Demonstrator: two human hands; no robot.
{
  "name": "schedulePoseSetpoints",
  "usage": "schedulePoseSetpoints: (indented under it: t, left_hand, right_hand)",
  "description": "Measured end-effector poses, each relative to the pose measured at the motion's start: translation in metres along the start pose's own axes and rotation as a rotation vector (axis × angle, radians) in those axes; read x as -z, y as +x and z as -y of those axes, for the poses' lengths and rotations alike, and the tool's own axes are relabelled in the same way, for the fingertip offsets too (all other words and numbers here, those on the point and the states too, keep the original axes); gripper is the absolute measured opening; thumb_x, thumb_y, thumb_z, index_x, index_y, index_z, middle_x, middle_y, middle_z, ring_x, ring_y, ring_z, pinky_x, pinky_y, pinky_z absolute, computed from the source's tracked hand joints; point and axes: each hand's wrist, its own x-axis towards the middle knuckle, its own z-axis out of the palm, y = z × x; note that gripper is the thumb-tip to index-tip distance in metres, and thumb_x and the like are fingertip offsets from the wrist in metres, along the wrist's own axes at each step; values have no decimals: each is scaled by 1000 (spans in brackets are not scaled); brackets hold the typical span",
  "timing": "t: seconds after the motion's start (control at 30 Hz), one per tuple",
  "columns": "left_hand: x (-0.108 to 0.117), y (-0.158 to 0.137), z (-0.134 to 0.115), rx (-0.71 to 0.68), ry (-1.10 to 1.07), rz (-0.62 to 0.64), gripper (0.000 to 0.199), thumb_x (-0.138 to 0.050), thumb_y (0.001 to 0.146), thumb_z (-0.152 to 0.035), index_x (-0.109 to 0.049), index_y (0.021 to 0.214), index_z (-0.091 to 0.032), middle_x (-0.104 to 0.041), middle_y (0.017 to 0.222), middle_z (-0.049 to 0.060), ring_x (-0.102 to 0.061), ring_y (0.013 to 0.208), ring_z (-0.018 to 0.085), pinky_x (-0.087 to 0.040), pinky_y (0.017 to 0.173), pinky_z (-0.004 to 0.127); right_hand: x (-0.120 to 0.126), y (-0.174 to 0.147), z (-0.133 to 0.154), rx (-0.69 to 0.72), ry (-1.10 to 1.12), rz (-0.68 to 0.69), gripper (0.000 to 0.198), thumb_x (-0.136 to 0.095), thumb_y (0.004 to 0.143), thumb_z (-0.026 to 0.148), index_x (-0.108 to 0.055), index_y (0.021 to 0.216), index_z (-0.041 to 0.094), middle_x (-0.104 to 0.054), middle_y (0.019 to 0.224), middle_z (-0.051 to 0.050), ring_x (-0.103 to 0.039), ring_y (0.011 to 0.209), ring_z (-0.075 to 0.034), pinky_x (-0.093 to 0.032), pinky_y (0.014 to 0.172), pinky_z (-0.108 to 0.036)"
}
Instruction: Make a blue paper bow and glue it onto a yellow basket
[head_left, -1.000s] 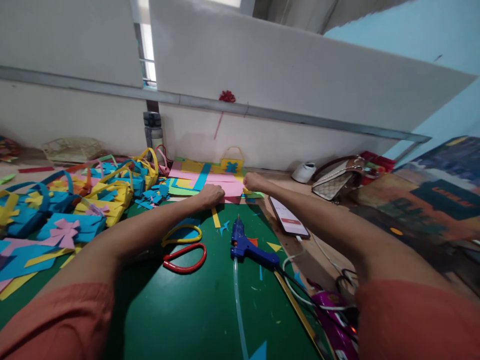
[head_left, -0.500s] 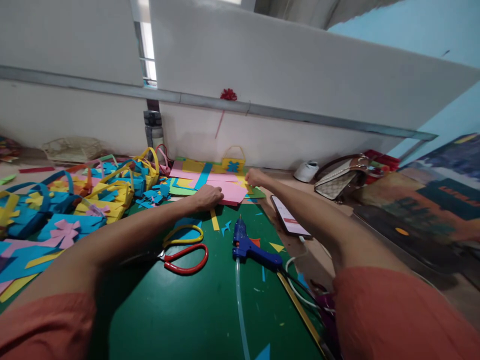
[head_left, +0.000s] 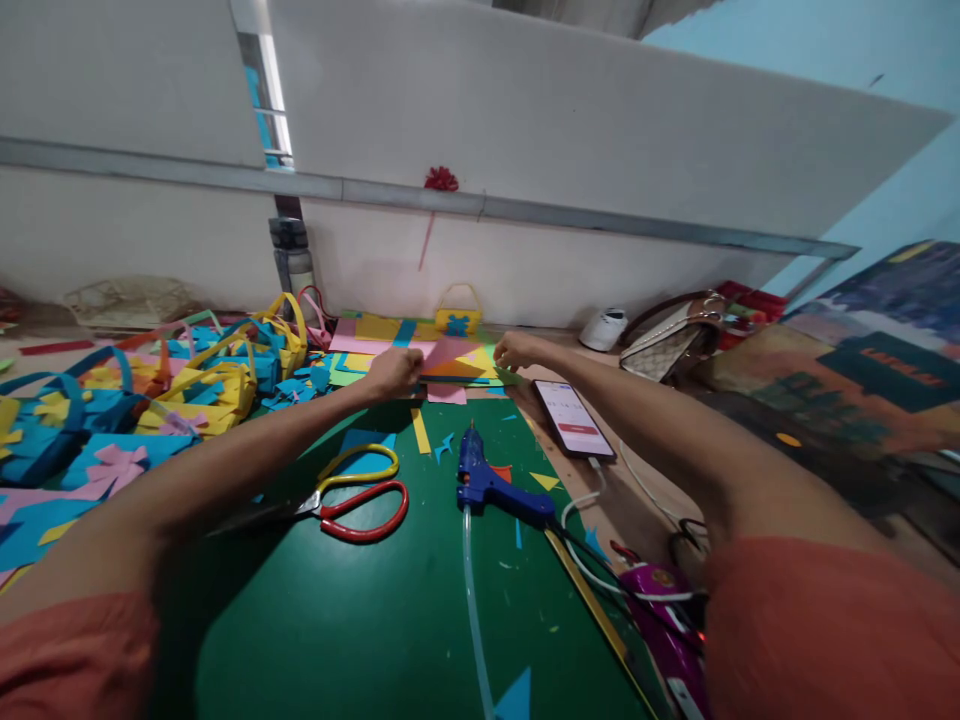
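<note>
At the far edge of the green mat (head_left: 337,620) lies a stack of coloured paper sheets (head_left: 367,345). My left hand (head_left: 396,372) is closed at the left side of some pink and orange sheets (head_left: 454,358), whose near edge looks raised. My right hand (head_left: 519,351) is by the right end of these sheets, its fingers bent and slightly apart, with nothing visible in them. Nearer to me are scissors (head_left: 364,497) with a yellow and a red handle, and a blue glue gun (head_left: 491,485) with a clear glue stick.
Several paper baskets (head_left: 217,385) crowd the left side. A small yellow paper bag (head_left: 457,318) stands behind the stack. On the right are a phone (head_left: 574,420) on a white cable, a purple device (head_left: 664,630) and a handbag (head_left: 667,345). A bottle (head_left: 292,255) stands near the wall.
The sheets at my left hand have lifted and show orange where pink was. My right hand's fingers have loosened from a closed shape. The view has shifted slightly.
</note>
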Motion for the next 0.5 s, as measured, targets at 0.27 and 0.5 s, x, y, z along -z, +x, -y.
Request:
schedulePoseSetpoints:
  t: [0.27, 0.5]
  left_hand:
    - [-13, -13, -24, -169, 62, 87, 32, -55, 90, -32, -54, 116, -14, -56, 115, 9, -58, 98, 20, -50, 83, 41]
    - [-9, -14, -22, -108, -39, 29, 32, -55, 90, -32, -54, 116, -15, -56, 116, 9, -58, 99, 21, -50, 83, 41]
  right_hand:
    - [-6, 4, 23, 36, -183, -183, 34, -55, 88, 34, -54, 117, 18, -56, 119, -8, -58, 100, -21, -50, 83, -41]
    - [-11, 2, 33, 113, -294, -168, 34, -55, 88, 34, -54, 118, 17, -56, 119, -9, -58, 100, -21, -50, 83, -42]
